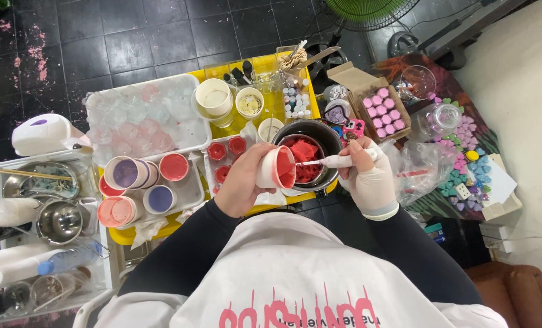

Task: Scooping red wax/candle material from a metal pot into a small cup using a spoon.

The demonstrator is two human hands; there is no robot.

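My left hand (245, 182) grips a small white cup (274, 167) with a red-stained inside, tipped on its side with its mouth toward a dark metal bowl (320, 135) of red paste. My right hand (368, 176), in a white glove, holds a white-handled spatula (327, 161) whose tip reaches into the cup's mouth. The cup hangs over the bowl's near rim. Small moulds filled with red (225, 152) sit just left of the bowl on a white tray.
A yellow tray (125, 235) carries paint-stained cups (131, 173), a clear mould sheet (143, 118) and white cups (213, 97). A box of pink pieces (385, 112) and loose coloured shapes (465, 164) lie at the right. Metal bowls (58, 222) and bottles stand at the left.
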